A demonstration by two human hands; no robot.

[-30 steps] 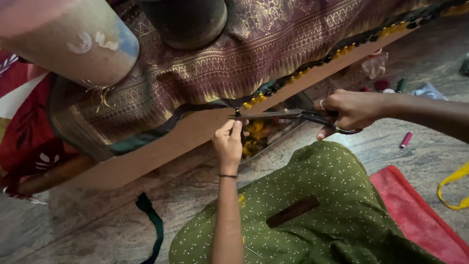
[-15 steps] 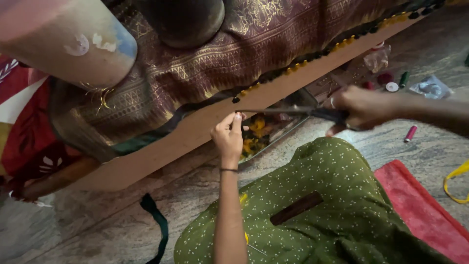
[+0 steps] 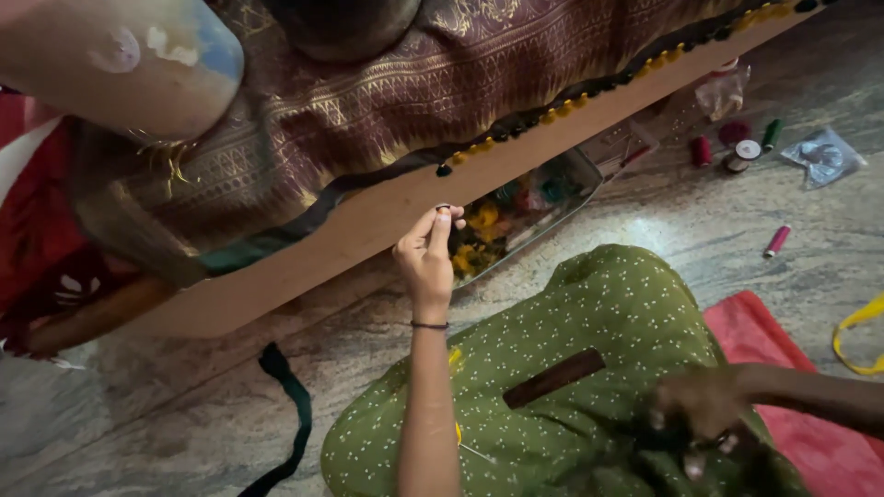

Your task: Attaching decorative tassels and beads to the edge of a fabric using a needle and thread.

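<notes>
My left hand (image 3: 428, 262) is raised against the edge of a wooden board (image 3: 350, 235), its thumb and fingertips pinched on a small dark bead (image 3: 444, 210). A maroon and gold fabric (image 3: 414, 83) lies over the board, and a row of yellow and black beads (image 3: 552, 115) runs along its hem. My right hand (image 3: 704, 410) is low over my lap in the green dotted garment (image 3: 571, 350). It is blurred and closed around dark scissors (image 3: 677, 440).
A shallow tray (image 3: 562, 198) of colourful bits sits under the board. Thread spools (image 3: 741, 152), a pink spool (image 3: 776, 241) and a plastic bag (image 3: 822, 156) lie on the stone floor. A red cloth (image 3: 792, 368), a yellow tape (image 3: 856, 331) and a dark green strip (image 3: 290, 405) are nearby.
My right hand has pulled the scissors away from the board's edge and dropped to my lap. My left hand stays up, still pinching at the hem.
</notes>
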